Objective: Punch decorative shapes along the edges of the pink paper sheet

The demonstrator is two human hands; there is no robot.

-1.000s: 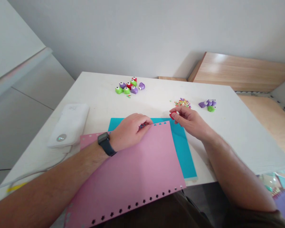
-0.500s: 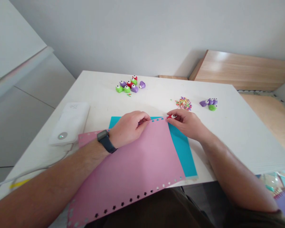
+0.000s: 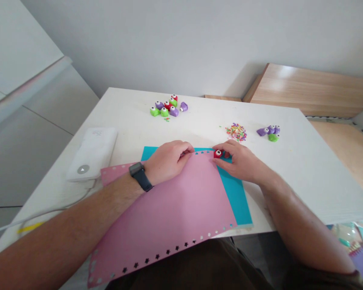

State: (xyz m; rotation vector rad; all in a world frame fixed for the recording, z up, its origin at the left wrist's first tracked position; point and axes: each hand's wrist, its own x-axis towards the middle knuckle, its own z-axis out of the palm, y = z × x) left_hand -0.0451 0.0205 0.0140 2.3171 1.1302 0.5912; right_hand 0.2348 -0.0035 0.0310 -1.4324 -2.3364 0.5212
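A pink sheet of paper [image 3: 175, 209] with shapes punched along its edges lies partly over a blue sheet [image 3: 240, 201]. My left hand [image 3: 171, 159] pinches the pink sheet's far edge, just left of a few punched holes. At that sheet's far right corner, my right hand [image 3: 240, 161] holds a small red craft punch [image 3: 218, 154] with a white and black button on top. The punch sits at the paper's edge; its slot is hidden from me.
Several red, green and purple punches [image 3: 167, 106] stand at the back. More punches [image 3: 270, 131] are at the right, near a pile of coloured paper bits [image 3: 236, 132]. A white box-shaped device [image 3: 92, 153] with a cable [image 3: 75, 203] lies left.
The red punch has turned in my right hand, so its button now faces up toward me at the pink corner. My left hand keeps its hold; the view has shifted slightly.
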